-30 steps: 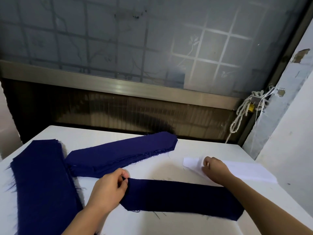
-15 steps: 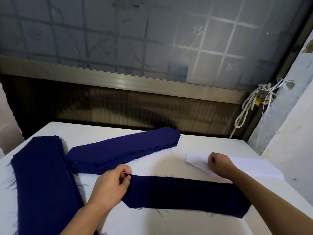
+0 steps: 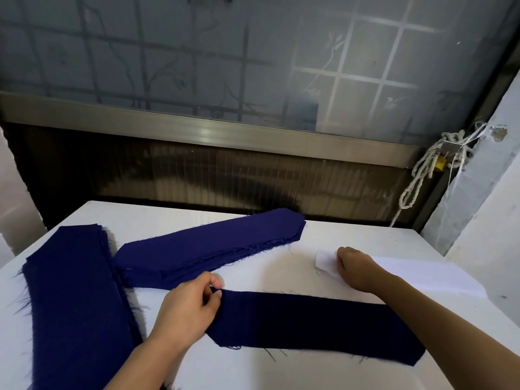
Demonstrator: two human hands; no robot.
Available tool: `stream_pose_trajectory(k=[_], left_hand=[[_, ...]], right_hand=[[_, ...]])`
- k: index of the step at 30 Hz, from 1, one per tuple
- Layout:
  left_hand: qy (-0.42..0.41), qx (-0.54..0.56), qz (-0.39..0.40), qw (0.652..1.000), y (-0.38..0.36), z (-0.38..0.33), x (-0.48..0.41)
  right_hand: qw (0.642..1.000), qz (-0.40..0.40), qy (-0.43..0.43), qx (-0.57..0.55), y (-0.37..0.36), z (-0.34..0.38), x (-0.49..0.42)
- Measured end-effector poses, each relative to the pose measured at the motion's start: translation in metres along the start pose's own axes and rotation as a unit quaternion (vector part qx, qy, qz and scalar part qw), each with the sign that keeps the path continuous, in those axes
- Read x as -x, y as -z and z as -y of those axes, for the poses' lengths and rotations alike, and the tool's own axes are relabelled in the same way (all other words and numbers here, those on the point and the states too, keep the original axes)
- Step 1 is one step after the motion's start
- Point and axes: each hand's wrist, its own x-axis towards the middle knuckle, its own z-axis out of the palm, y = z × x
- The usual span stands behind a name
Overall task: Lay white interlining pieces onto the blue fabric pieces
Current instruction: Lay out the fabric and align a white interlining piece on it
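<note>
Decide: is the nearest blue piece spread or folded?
Spread: the blue piece lies flat on the table, no fold visible; the left hand pinches its end.

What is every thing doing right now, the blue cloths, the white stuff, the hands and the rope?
Front blue piece: flat on the table, no white on it.
White interlining: flat on the table.
Left hand: pinches the front blue piece's end.
Right hand: curled on the white interlining's end.
Middle blue stack: flat, untouched.
Left blue stack: flat, untouched.
Rope: hanging in loops.
</note>
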Motion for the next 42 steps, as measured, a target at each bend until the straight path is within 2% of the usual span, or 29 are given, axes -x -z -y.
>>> stream_pose_trajectory(k=[6,10,14,21,28,35,38,42], left_hand=[[0.0,0.0,0.003,1.0,-0.0004,0.0013,-0.001],[-0.001,-0.001,0.002,1.0,-0.0009,0.0015,-0.0009],[-0.001,-0.007,0.008,1.0,-0.0003,0.0006,-0.0012],[0.0,0.0,0.009,1.0,0.0015,-0.0012,-0.0001],[-0.001,0.002,0.005,1.0,0.001,-0.0002,0.0004],[0.0,0.001,0.005,1.0,0.0005,-0.0001,-0.0006],[0.0,0.005,0.006,1.0,0.0,0.0005,-0.0002],[0.002,0.004,0.006,1.0,-0.0005,0.0008,-0.001]], right_hand=[[1.0,0.019,-0.01,-0.004,0.0013,-0.0004,-0.0015],[0.998,0.03,-0.002,-0.047,0.0021,-0.0055,-0.0022],[0.999,0.026,0.025,-0.009,-0.0001,-0.0067,-0.0037],[0.999,0.029,0.017,0.011,0.0,-0.0059,-0.0064],[0.998,0.055,0.014,-0.038,0.0029,-0.0045,-0.0056],[0.997,0.055,0.039,0.022,0.0035,-0.0023,-0.0079],[0.998,0.053,0.04,0.002,0.004,-0.0035,-0.0076],[0.995,0.045,0.015,-0.088,0.0051,-0.0065,-0.0058]])
